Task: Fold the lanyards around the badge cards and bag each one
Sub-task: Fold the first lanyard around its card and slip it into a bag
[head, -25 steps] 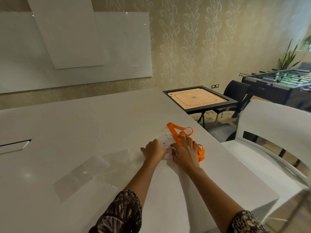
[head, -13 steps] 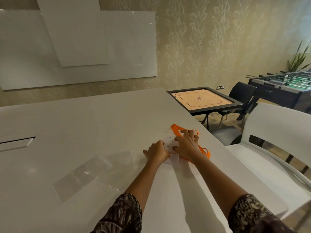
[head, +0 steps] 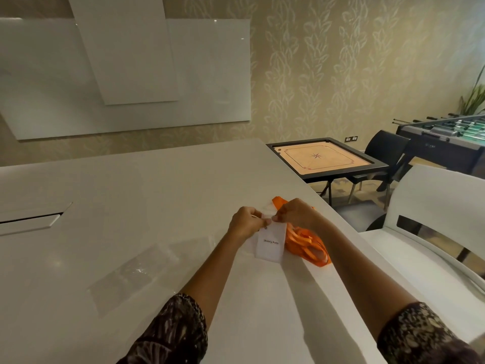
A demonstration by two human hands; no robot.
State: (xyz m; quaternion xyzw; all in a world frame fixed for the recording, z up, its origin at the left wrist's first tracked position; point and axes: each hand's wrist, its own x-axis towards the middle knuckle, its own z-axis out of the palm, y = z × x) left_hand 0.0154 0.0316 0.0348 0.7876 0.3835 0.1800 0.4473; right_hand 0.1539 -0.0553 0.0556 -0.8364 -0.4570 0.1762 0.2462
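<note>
Orange on white, under a leafy wall.
The lanyard [head: 305, 241] was bright orange beside a white badge card [head: 270, 244] with small dark lettering, both on a glossy white surface [head: 126, 206]; the sleeves [head: 173, 334] were dark with a pale, busy print. Behind, the wallpaper [head: 328, 74] was beige with paler leaf vines, the carrom board [head: 317, 157] tan in a black frame with a dark star at its centre, the chair [head: 441, 195] white.

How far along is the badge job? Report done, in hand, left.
Done: nothing looks bagged; the clear bag lies flat on the table. In hand: left hand and right hand pinch the top of the badge card; the orange lanyard lies loosely bunched beside it. Left: fold the lanyard round the card, then bag it.
</note>
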